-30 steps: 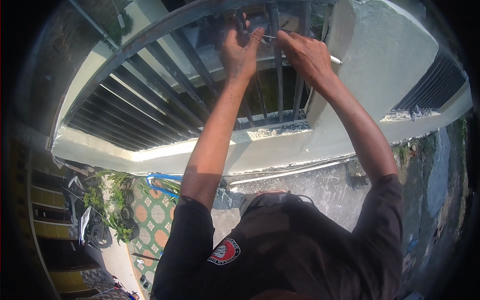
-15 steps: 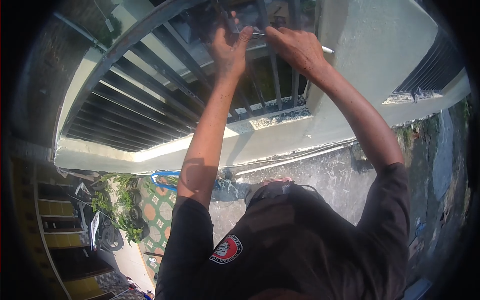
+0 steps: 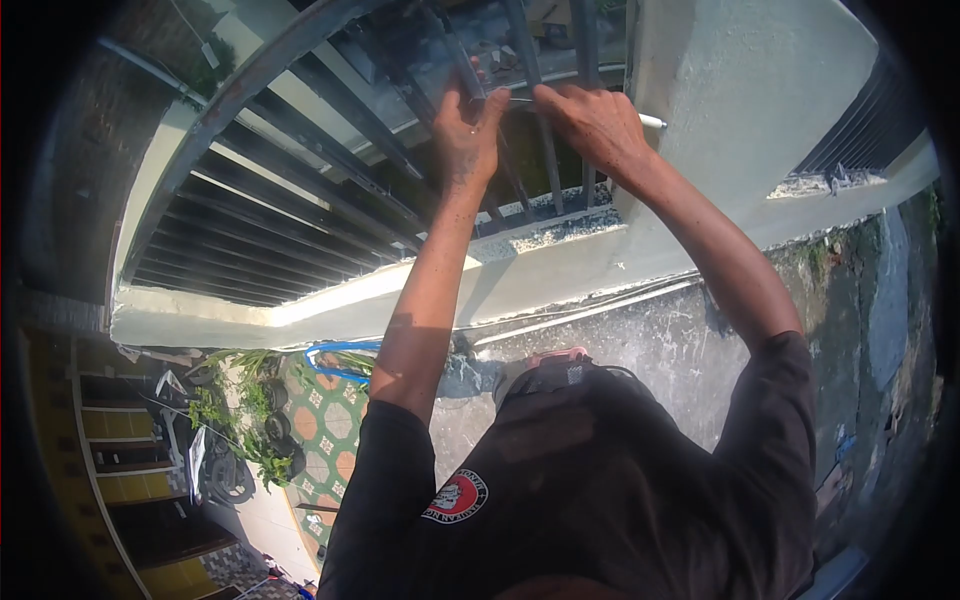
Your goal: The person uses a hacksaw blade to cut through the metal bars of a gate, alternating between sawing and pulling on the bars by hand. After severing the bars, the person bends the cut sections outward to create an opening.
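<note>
My left hand [image 3: 467, 135] is raised at a dark metal railing [image 3: 335, 95], its fingers curled behind one upright bar and its thumb on the near side. Close on its right, my right hand [image 3: 598, 125] is closed on a thin rod, palm down. The rod's white end [image 3: 652, 122] sticks out on the right of that hand. A thin pale length [image 3: 520, 100] spans the gap between the two hands and reaches the left thumb. What lies inside the right fist is hidden.
A pale wall [image 3: 745, 110] stands right of the railing, with a low ledge [image 3: 555, 235] below the bars. Lower left are a blue hose [image 3: 318, 350], potted plants [image 3: 255, 420] and patterned tiles [image 3: 322, 420]. Thin white pipes [image 3: 590, 312] run along the wall's foot.
Both hands have moved a little downward in view along the bars, and the rod has come down with the right hand. My left forearm has shifted slightly right.
</note>
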`<action>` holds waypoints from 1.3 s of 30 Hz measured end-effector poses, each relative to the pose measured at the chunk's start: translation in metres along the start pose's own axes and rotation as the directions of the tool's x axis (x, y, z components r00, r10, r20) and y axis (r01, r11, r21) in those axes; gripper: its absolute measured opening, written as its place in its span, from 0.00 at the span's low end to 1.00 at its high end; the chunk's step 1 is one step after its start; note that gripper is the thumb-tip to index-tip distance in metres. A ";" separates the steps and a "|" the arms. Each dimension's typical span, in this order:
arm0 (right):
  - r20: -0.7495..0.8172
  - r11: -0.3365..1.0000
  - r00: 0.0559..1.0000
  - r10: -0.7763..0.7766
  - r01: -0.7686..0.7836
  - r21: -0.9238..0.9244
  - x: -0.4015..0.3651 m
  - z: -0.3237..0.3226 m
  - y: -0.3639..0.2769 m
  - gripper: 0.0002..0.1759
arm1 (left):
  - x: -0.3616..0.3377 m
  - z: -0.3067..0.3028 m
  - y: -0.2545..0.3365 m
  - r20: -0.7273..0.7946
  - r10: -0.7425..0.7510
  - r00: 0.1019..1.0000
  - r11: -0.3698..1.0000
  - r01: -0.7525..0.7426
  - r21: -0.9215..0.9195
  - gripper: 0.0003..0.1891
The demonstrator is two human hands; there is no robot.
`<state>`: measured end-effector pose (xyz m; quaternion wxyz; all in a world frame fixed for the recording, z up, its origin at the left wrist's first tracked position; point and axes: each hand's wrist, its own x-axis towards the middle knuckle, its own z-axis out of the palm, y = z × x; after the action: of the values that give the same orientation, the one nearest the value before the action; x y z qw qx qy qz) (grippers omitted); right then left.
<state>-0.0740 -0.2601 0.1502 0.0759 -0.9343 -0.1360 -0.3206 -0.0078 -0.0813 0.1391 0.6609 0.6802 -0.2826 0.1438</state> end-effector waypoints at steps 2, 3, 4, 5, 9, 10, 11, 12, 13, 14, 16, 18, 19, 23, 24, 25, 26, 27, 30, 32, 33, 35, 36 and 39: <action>-0.059 0.999 0.998 -0.029 0.027 -0.033 0.008 -0.004 0.005 0.07 | 0.013 -0.002 0.015 0.009 0.021 1.000 0.997 -0.020 -0.072 0.33; -0.128 0.996 0.990 -0.063 0.053 -0.077 0.011 -0.004 0.007 0.08 | 0.012 -0.002 0.013 0.009 0.022 1.000 0.997 -0.021 -0.070 0.33; -0.116 0.997 0.992 -0.058 0.052 -0.059 0.008 -0.002 0.006 0.08 | 0.010 -0.001 0.012 0.021 0.035 0.999 0.999 -0.034 -0.028 0.34; -0.120 0.996 0.991 -0.062 0.054 -0.064 0.001 0.002 0.006 0.08 | 0.006 -0.001 0.007 0.033 0.049 0.998 0.999 -0.049 0.012 0.35; 0.156 0.997 0.988 0.011 0.001 -0.074 -0.024 0.022 0.007 0.11 | -0.026 0.000 -0.025 0.089 -0.111 0.990 0.984 0.098 0.146 0.37; 0.163 0.998 0.987 0.011 0.000 -0.069 -0.026 0.024 0.009 0.11 | -0.025 0.000 -0.031 0.088 -0.107 0.990 0.985 0.094 0.145 0.37; 0.175 0.998 0.985 0.012 -0.002 -0.061 -0.026 0.024 0.009 0.11 | -0.023 0.001 -0.028 0.070 -0.115 0.991 0.985 0.105 0.139 0.37; 0.183 0.998 0.983 0.013 -0.003 -0.056 -0.026 0.024 0.009 0.11 | -0.024 0.001 -0.026 0.054 -0.131 0.990 0.984 0.123 0.133 0.37; 0.096 0.998 0.995 -0.019 0.025 -0.058 -0.024 0.024 0.010 0.09 | -0.024 0.001 -0.024 0.055 -0.142 0.988 0.982 0.133 0.132 0.37; 0.007 0.996 0.999 -0.053 0.053 -0.065 -0.024 0.025 0.012 0.09 | -0.022 0.001 -0.026 0.052 -0.110 0.993 0.989 0.104 0.100 0.37; 0.066 0.996 0.997 -0.048 0.053 -0.072 -0.029 0.029 0.012 0.09 | -0.025 0.003 -0.028 0.040 -0.040 0.998 0.996 0.037 0.084 0.38; 0.111 0.995 0.993 -0.049 0.058 -0.079 -0.030 0.033 0.013 0.09 | -0.032 0.002 -0.037 0.056 -0.067 0.996 0.990 0.060 0.127 0.38; 0.109 0.995 0.992 -0.056 0.065 -0.072 -0.031 0.035 0.014 0.08 | -0.034 0.001 -0.042 0.075 -0.099 0.992 0.981 0.085 0.173 0.37; 0.041 0.999 0.998 -0.038 0.039 -0.032 -0.025 0.023 0.006 0.08 | -0.026 0.001 -0.032 0.028 -0.099 0.995 0.991 0.096 0.092 0.37; 0.041 0.999 0.998 -0.036 0.038 -0.033 -0.026 0.023 0.007 0.08 | -0.026 0.002 -0.031 0.030 -0.099 0.995 0.991 0.096 0.091 0.37; 0.046 0.999 0.999 -0.029 0.031 -0.034 -0.026 0.024 0.007 0.08 | -0.026 0.003 -0.029 0.028 -0.077 0.997 0.994 0.074 0.086 0.37; 0.047 0.999 0.999 -0.026 0.028 -0.036 -0.024 0.027 0.007 0.08 | -0.024 0.003 -0.029 0.024 -0.051 0.998 0.995 0.049 0.082 0.37; 0.041 0.999 0.999 -0.032 0.034 -0.035 -0.023 0.029 0.008 0.08 | -0.023 0.002 -0.028 0.019 -0.045 0.999 0.995 0.043 0.085 0.37; 0.046 0.998 0.998 -0.032 0.034 -0.045 -0.022 0.030 0.008 0.07 | -0.023 0.002 -0.026 -0.006 -0.069 0.998 0.981 0.068 0.182 0.38; -0.038 0.999 0.999 -0.034 0.033 -0.026 -0.018 0.027 0.009 0.08 | -0.019 0.004 -0.025 -0.021 -0.048 0.999 0.990 0.051 0.133 0.38; -0.040 0.999 0.999 -0.035 0.034 -0.028 -0.019 0.026 0.008 0.08 | -0.018 0.006 -0.024 -0.037 -0.027 0.999 0.996 0.030 0.081 0.38; 0.108 0.999 0.994 0.017 -0.013 -0.039 -0.020 0.024 0.006 0.07 | -0.024 0.002 -0.022 -0.015 -0.038 0.999 0.987 0.040 0.155 0.38; 0.102 0.999 0.995 0.016 -0.012 -0.043 -0.021 0.024 0.006 0.07 | -0.027 0.000 -0.023 0.010 -0.061 0.998 0.971 0.057 0.232 0.39; 0.130 1.000 0.991 0.002 0.001 -0.027 -0.024 0.022 0.003 0.06 | -0.028 -0.001 -0.027 0.009 -0.204 0.979 0.964 0.199 0.175 0.38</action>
<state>-0.0783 -0.2628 0.1184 0.0544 -0.9542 -0.1361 -0.2606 -0.0147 -0.0755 0.1011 0.6065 0.7623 -0.2071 0.0907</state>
